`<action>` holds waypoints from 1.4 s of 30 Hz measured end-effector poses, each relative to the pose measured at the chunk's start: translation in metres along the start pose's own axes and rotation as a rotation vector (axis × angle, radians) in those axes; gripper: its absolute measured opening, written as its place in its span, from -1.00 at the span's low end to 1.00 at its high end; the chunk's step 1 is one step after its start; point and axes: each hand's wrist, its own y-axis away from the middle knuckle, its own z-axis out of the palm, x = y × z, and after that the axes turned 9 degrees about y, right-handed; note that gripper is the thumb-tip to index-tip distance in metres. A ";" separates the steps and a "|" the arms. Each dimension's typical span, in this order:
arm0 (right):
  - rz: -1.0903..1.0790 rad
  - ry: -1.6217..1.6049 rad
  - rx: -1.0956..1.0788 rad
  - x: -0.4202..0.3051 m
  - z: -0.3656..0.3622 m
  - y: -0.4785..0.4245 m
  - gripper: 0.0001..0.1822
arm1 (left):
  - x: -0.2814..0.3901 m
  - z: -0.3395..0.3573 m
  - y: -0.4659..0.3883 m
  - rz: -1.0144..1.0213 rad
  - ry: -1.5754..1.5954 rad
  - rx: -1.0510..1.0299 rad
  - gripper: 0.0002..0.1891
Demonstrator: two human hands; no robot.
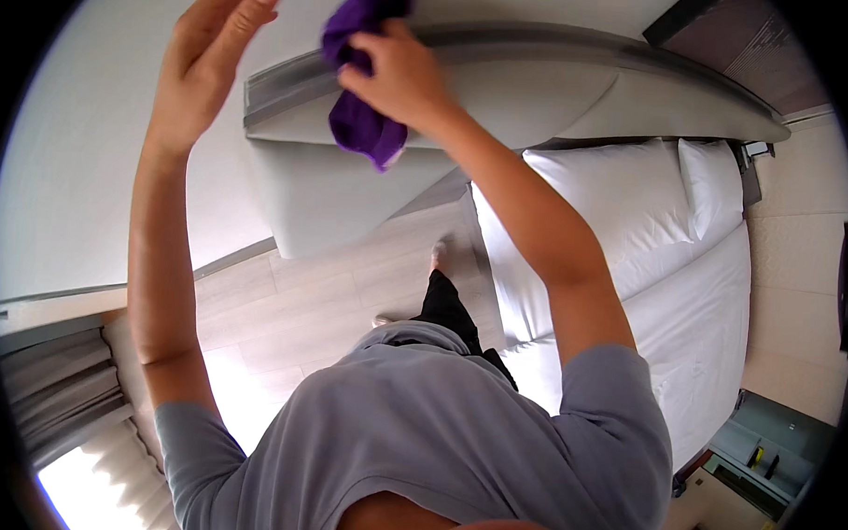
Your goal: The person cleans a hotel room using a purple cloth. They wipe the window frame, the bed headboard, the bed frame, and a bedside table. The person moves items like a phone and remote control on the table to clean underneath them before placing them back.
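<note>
My right hand [399, 75] is raised at the top centre, closed on a purple cloth [366, 126], whose lower part hangs beneath the fingers. The cloth overlaps the view of the padded grey headboard [514, 103] and its dark top edge; whether it touches them I cannot tell. My left hand [210, 61] is raised at the upper left in front of the pale wall [77, 162], with its fingers spread a little and nothing seen in it. Its fingertips reach the picture's top rim.
A bed with white sheets [702, 331] and white pillows [615, 194] stands on the right. Grey curtains [62, 392] hang at the lower left by a bright window. A dark-framed panel [746, 52] is at the top right. Below lies a light plank floor [311, 296].
</note>
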 end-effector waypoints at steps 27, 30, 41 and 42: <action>0.967 0.035 0.720 0.300 0.013 0.207 -0.50 | -0.032 -0.136 0.407 -1.215 0.162 0.806 -0.55; 0.935 -0.605 0.894 0.322 0.065 0.234 -0.40 | -0.039 -0.145 0.400 -1.198 0.097 0.754 -0.57; 0.842 -0.063 0.343 0.133 0.165 0.240 -0.58 | 0.013 -0.135 0.501 -1.296 0.257 1.008 -0.59; 0.714 0.005 0.300 0.096 0.152 0.226 -0.62 | 0.016 -0.129 0.511 -1.323 0.294 1.057 -0.60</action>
